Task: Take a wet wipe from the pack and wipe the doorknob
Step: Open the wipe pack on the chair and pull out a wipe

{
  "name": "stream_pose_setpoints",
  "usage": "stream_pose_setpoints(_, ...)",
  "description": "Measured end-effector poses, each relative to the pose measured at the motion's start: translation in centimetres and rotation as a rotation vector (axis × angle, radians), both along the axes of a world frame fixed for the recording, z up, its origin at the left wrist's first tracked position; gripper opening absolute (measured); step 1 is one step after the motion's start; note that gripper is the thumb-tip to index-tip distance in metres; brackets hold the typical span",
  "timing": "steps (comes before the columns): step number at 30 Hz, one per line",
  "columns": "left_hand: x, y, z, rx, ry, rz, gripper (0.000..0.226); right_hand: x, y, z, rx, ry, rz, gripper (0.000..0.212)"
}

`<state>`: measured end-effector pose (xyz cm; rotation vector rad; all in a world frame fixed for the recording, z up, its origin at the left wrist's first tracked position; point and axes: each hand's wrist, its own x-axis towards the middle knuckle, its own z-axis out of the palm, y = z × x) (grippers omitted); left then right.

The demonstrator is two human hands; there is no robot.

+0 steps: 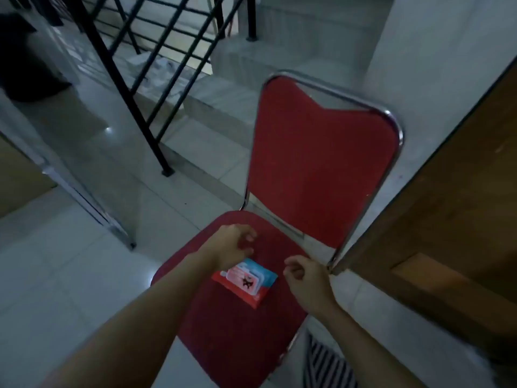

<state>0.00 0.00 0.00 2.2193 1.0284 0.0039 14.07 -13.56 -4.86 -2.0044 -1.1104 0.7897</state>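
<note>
A red and blue wet wipe pack (247,281) lies flat on the seat of a red chair (240,329). My left hand (230,245) hovers just above the pack's far left corner, fingers loosely curled, holding nothing. My right hand (305,278) hangs to the right of the pack, fingers also curled and empty. Neither hand touches the pack. The doorknob is out of view.
A brown wooden door (447,225) stands open at the right, its edge close to my right hand and the chair's chrome frame (391,163). A black stair railing (134,88) and steps are behind the chair. White tiled floor (70,275) spreads left.
</note>
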Motion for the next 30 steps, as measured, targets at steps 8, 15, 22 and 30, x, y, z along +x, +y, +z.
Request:
stream_pose_setpoints(8,-1.7,3.6,-10.0,0.008,0.145,-0.148,0.038,-4.5,4.5,-9.2,-0.013,-0.067,0.017,0.027)
stream_pose_setpoints(15,-2.6,3.3,-14.8,-0.038,0.253,-0.116,0.032,-5.5,5.0,-13.1,-0.078,-0.062,-0.036,0.020)
stream_pose_setpoints(22,-1.4,3.7,-15.7,0.045,0.103,-0.020,0.015,-4.6,5.6,-13.6,-0.056,-0.133,-0.121,0.005)
stream_pose_setpoints(30,-0.9,4.6,-16.6,-0.314,0.102,-0.095,0.027,-5.2,3.8,-15.2,-0.045,-0.085,-0.083,0.010)
